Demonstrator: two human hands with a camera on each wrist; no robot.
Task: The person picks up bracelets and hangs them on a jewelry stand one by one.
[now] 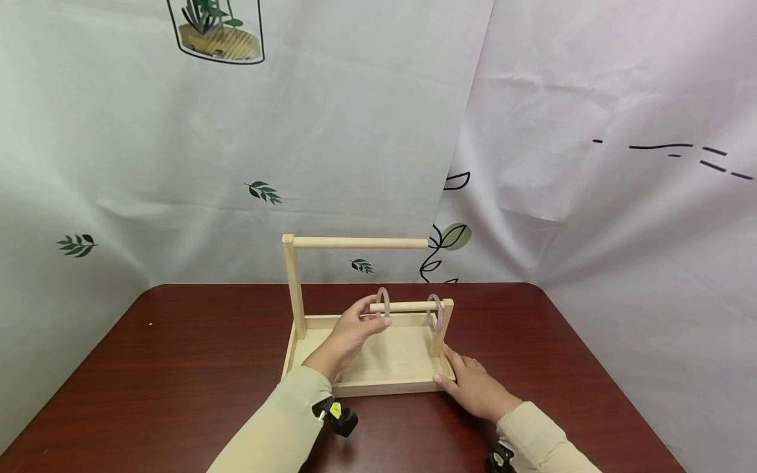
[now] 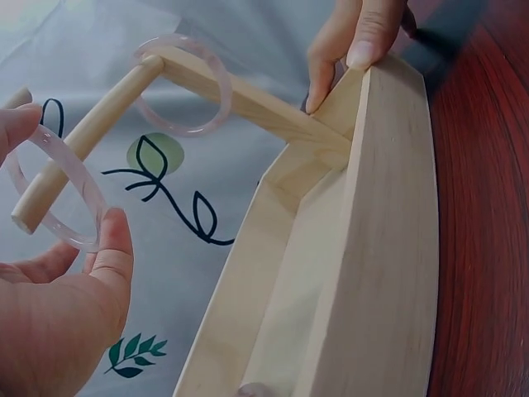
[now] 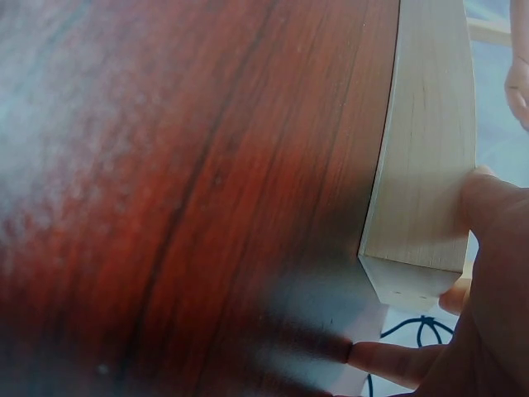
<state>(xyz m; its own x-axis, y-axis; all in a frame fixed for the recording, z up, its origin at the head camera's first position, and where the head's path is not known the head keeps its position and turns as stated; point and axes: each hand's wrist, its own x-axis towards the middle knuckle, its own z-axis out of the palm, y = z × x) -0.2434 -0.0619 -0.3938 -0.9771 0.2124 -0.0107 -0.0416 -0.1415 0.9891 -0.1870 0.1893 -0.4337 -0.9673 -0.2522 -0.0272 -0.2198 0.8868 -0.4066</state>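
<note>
A pale wooden display stand (image 1: 390, 389) has a tray base, a tall bar at the back left and a lower rod (image 1: 408, 307) on a short post at the right. My left hand (image 1: 349, 332) pinches a translucent pale-pink bangle (image 2: 78, 178) between thumb and fingers. This bangle encircles the rod near its free left end. A second pink bangle (image 2: 194, 130) hangs on the same rod, close to the short post. My right hand (image 1: 473, 387) grips the tray's front right corner, thumb on the front edge. The left forearm hides part of the tray's left side.
The stand's tall post (image 1: 294, 282) carries a long upper bar (image 1: 361, 243) above my left hand. Inside the tray, a small rounded pinkish thing (image 2: 254, 389) shows only partly. The dark red table (image 1: 177, 368) ends at a white patterned cloth (image 1: 367, 131) behind.
</note>
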